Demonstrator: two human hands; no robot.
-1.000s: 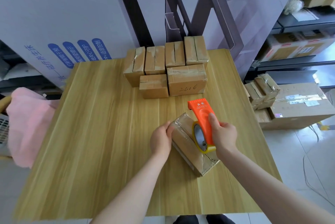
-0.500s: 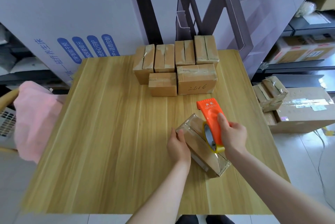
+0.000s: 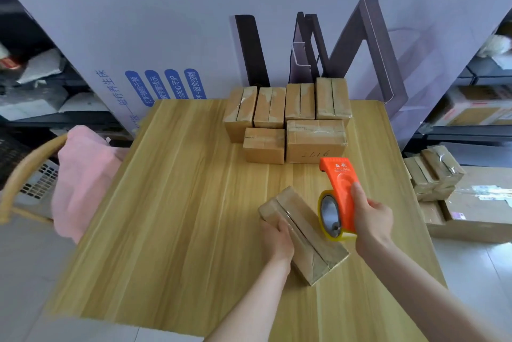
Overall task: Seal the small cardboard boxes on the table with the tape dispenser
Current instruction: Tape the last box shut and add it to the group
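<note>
A small cardboard box [image 3: 302,233] lies slanted on the wooden table [image 3: 171,203], with clear tape along its top seam. My left hand [image 3: 278,239] holds its left side, fingers over the top edge. My right hand [image 3: 372,219] grips the orange tape dispenser [image 3: 339,197], which stands over the box's right edge with its yellowish tape roll touching or just above the box. Several more small cardboard boxes [image 3: 288,120] stand grouped at the table's far edge, some taped.
A large white printed carton [image 3: 194,36] leans behind the table. A chair with a pink cloth [image 3: 80,175] stands at the left. Taped boxes [image 3: 435,172] and a big carton [image 3: 482,203] lie on the floor at the right, before shelves.
The dispenser has lifted and shifted to the box's right side. My left hand has slid down from the box's far end to its near left side.
</note>
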